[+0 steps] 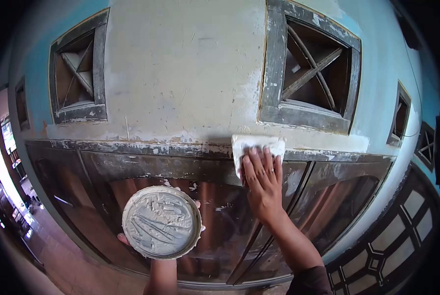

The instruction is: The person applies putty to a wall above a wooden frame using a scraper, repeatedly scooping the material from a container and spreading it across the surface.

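From below, my left hand holds up a round, shallow tub; only some fingertips and the wrist show around it. Off-white putty lies in the tub, streaked with scrape marks and smeared over the rim. My right hand presses its fingers against a flat, putty-coated spreader. The spreader's top edge meets the cream wall just above the dark wooden frame. Whether the right thumb is behind the spreader cannot be seen.
Two dark vents with crossed bars, a left one and a right one, are set in the wall. Below them run brown glazed panels. A tiled floor extends at lower left, and a patterned dark door stands at right.
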The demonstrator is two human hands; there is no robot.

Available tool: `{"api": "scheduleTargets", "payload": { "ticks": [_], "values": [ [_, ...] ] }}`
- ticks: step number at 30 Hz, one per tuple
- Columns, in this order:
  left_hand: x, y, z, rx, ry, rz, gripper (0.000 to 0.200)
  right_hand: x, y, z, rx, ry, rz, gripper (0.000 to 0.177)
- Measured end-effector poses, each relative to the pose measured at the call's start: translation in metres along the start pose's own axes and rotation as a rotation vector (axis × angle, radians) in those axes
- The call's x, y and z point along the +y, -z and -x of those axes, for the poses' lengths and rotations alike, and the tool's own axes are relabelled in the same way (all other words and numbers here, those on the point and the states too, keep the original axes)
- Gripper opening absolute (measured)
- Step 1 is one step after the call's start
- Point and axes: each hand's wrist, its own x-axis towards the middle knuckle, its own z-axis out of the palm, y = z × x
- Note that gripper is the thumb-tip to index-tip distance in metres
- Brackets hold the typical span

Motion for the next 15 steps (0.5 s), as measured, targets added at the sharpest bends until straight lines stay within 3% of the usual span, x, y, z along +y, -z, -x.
{"api": "scheduleTargets", "payload": {
  "ticks": [1,5,9,11,13,15],
  "values": [
    [-0.001,-0.003,-0.001,-0.009,-0.016,-0.007,0.116,0.0,0.003,-0.007,0.055,0.0,0.009,0.05],
    [0.012,0.01,0.0,0.065,-0.042,-0.253,0.115,0.001,-0.01,-0.016,-0.082,-0.055,0.029,0.051],
    [0.018,0.003,0.004,0.163,-0.083,-0.177,0.115,0.011,-0.015,0.012,-0.082,-0.007,0.057,0.051],
    [0.023,0.001,0.005,0.097,-0.075,-0.235,0.113,0.01,-0.004,0.018,-0.077,-0.005,-0.017,0.051],
    [0.022,0.002,0.001,-0.014,-0.086,0.004,0.122,0.008,0.004,0.012,0.001,-0.001,-0.033,0.051],
    [0.021,0.003,0.002,0.029,-0.042,-0.059,0.121,0.001,0.011,-0.005,0.008,-0.047,0.031,0.051]
  ]
}}
